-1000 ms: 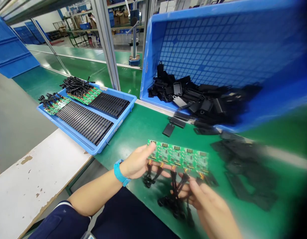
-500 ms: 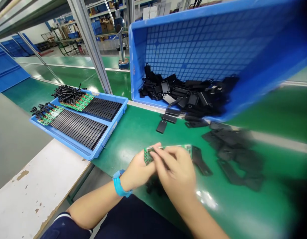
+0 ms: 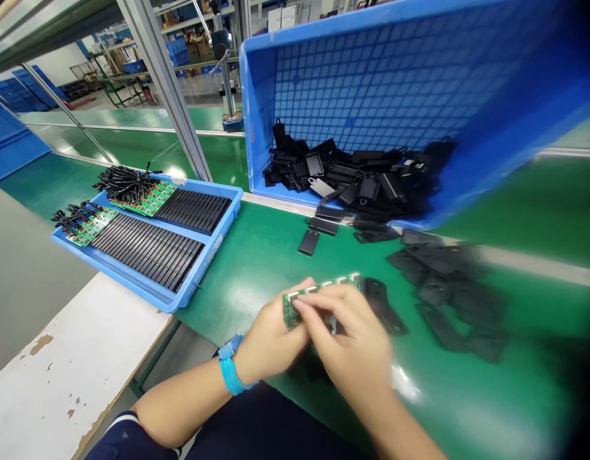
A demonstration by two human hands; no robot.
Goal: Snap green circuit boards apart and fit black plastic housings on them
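My left hand, with a blue band on its wrist, is closed around a long green circuit board above the green bench. White blocks run along the board's upper edge, and much of the board is hidden behind my fingers. Over the board's left end, my right hand has thumb and forefinger pinched at a white block. A small dark bit shows at those fingertips, too small to name. Just right of the board, flat black plastic covers lie on the bench. Something dark beneath my hands is mostly hidden.
A big blue crate on its side holds a heap of black plastic cases, some spilling out in front. At left, a blue tray carries rows of black cases and green boards with black cables. A metal post stands behind.
The board has turned in my hands: its two-digit display showed before, and now the white blocks along the edge show. My right hand has shifted slightly right and down.
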